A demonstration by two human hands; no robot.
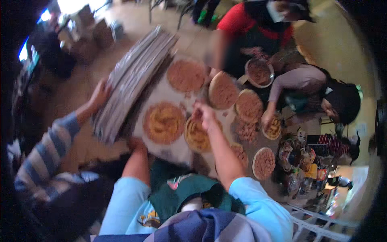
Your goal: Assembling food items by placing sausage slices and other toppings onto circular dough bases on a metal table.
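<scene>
The whole picture is motion-blurred. My right hand (203,113) hovers over a white-covered table (169,90), between a round plate of yellow food (196,136) and a tilted plate of brown food (222,91). Its fingers look curled, and the blur hides whether they hold anything. My left hand (136,143) is at the table's near edge, beside a larger plate of yellow food (164,122) and the lower end of a stack of flat grey sheets (129,80). Its grip is unclear. Both my sleeves are light blue.
A person in a striped sleeve has a hand (100,93) on the grey stack. A person in red holds a bowl of brown food (259,72). Another person's hand (267,119) reaches a small yellow plate (274,130). More brown plates (264,163) and packets (300,161) lie right.
</scene>
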